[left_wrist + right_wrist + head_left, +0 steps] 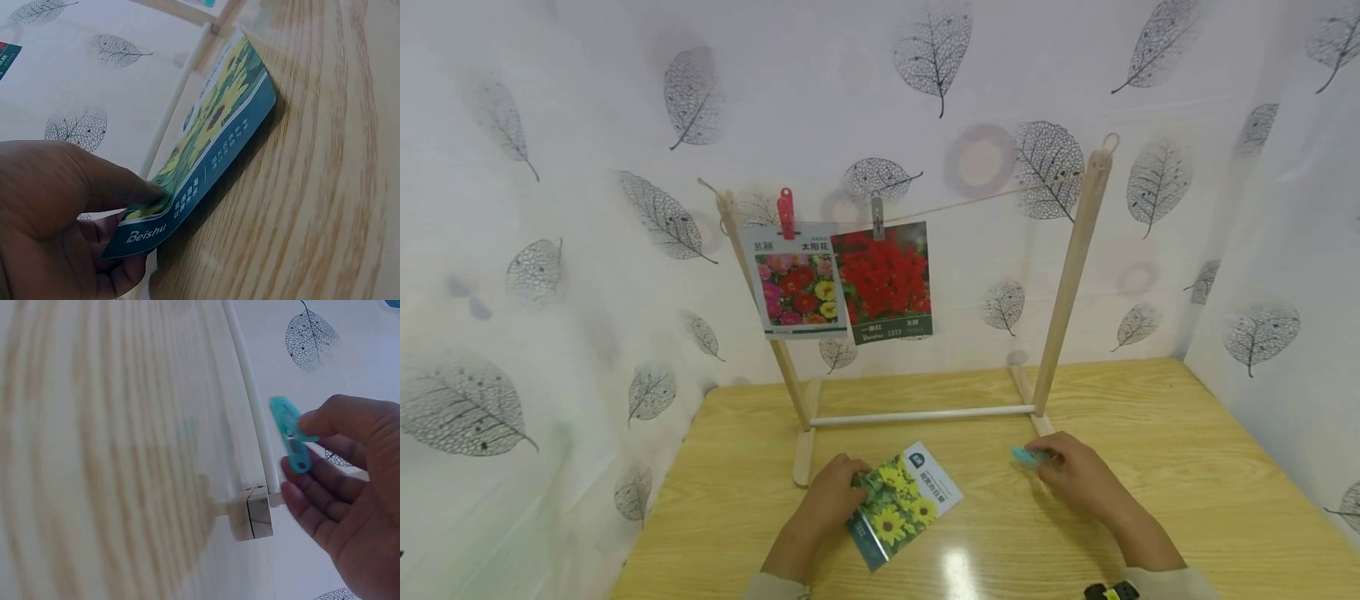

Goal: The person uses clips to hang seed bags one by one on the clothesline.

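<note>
My left hand (833,498) pinches the edge of a seed packet (904,505) with yellow flowers, thumb on its front. In the left wrist view the packet (212,137) is tilted, with its dark green band facing the camera. At the right, my right hand (1078,473) holds a turquoise clothespin (1028,456) between thumb and fingers. The right wrist view shows the clothespin (290,434) just off the fingertips' side, near the frame's foot. Two packets hang on a string: one of mixed flowers (797,287) under a red clothespin (786,214), one of red flowers (886,279) under a grey clothespin (877,218).
A wooden frame stands on the table (737,517), with a left post (786,375), a right post (1071,283) and a white bar (921,416) low between them. The string (977,200) runs between the post tops. Behind hangs a leaf-patterned curtain (587,100).
</note>
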Demonstrator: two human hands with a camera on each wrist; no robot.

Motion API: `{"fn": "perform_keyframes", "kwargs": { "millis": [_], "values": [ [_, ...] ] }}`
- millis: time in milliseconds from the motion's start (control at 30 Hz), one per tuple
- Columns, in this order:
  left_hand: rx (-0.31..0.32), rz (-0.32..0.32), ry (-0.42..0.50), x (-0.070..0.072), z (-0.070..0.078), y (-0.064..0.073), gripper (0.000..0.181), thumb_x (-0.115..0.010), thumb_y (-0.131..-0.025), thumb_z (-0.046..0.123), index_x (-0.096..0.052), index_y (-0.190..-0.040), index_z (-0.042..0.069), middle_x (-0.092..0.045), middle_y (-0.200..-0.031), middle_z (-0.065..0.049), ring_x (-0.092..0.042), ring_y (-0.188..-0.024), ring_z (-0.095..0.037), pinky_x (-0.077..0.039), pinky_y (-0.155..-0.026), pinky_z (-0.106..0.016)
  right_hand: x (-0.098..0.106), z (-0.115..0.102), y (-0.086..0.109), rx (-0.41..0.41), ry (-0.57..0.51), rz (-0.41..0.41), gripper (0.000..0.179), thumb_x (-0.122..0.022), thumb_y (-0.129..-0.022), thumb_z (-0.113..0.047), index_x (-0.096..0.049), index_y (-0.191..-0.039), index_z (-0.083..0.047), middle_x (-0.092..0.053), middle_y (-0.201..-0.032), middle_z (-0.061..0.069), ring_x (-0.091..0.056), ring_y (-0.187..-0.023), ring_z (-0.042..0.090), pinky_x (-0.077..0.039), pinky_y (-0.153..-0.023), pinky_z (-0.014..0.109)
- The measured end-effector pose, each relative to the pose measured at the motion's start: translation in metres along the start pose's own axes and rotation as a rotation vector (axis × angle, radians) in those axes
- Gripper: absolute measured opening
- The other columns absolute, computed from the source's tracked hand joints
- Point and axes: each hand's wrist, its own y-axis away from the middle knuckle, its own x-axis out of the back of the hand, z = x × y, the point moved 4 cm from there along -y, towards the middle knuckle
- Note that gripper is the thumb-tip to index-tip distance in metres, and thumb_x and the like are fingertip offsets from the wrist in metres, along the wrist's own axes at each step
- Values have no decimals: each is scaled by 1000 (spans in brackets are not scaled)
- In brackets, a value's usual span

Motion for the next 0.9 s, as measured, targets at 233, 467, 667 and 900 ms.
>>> {"fn": "perform_keyframes", "kwargs": {
  "millis": [233, 467, 667, 900],
  "values": [
    [41, 4, 95, 2, 0, 0, 16, -65, -92, 10, -68, -107, 11, -66, -104, -4, -61, -97, -18, -55, -83, -43, 3, 2, 0, 56, -51, 102, 16, -69, -97, -18, -69, -113, -17, -69, -109, -1, -63, -95, 2, -56, -80, 22],
    [44, 2, 166, 2, 0, 1, 10, -63, -93, 10, -63, -103, 13, -65, -98, -2, -59, -89, -16, -53, -73, -34, 2, 0, 0, 146, -107, 120, 11, -69, -96, -15, -71, -107, -14, -70, -107, -1, -63, -96, -5, -56, -85, 18],
    [23, -5, 210, 2, 0, 1, 12, -62, -94, 8, -61, -105, 12, -63, -100, -1, -58, -90, -15, -52, -74, -31, 3, -3, 2, 156, -149, 103, 11, -67, -97, -14, -73, -106, -14, -67, -116, 9, -56, -105, -11, -55, -89, 15],
    [11, -39, 271, 2, 1, -1, 18, -65, -91, 8, -61, -108, 12, -62, -101, -2, -57, -89, -16, -50, -72, -27, 3, -4, 3, 201, -164, 117, 13, -66, -97, -9, -74, -107, -11, -65, -120, 15, -52, -111, -14, -50, -92, 8]
  ]
}}
